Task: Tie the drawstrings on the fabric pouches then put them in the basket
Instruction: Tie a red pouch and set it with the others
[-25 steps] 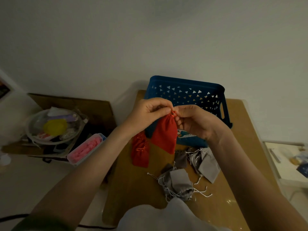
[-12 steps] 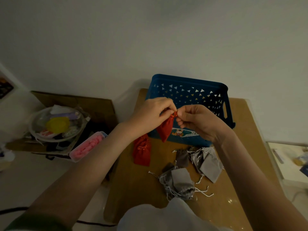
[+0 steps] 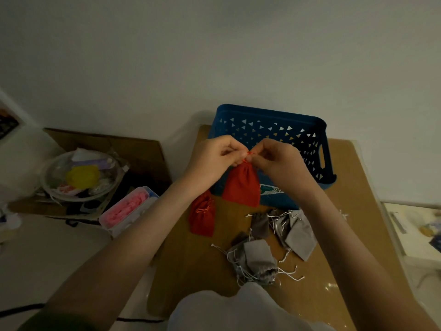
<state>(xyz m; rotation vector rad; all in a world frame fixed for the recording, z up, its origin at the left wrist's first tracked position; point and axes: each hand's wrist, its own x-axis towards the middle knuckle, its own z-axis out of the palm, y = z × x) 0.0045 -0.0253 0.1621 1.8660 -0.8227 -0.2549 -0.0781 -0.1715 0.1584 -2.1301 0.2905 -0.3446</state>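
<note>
— Nearest first?

— Saw a heap of grey pouches (image 3: 256, 258) by the near edge of the worktop (image 3: 358, 199), with loose, trailing cords; judged those untied. Spotted a second grey lot (image 3: 296, 231) just beyond, toward the right edge.

— And the red ones?

— Found one red pouch (image 3: 201, 217) lying flat toward the left edge, neck gathered; couldn't tell whether knotted. Farther on, saw the held red pouch (image 3: 241, 185) hanging clear of the worktop, in front of the near wall of the blue basket (image 3: 269, 114).

— Hands?

— Found both curled tight at its neck. Saw the left hand (image 3: 212, 158) pinching the orange drawstring (image 3: 249, 153) from one side and the right hand (image 3: 276, 158) pinching it from the other, with fingertips nearly meeting.

— Step, then?

— Judged it mid-knot. Called next for drawing the ends apart to snug the knot, then lifting the pouch over the near rim, at the far edge, and letting go.
</note>
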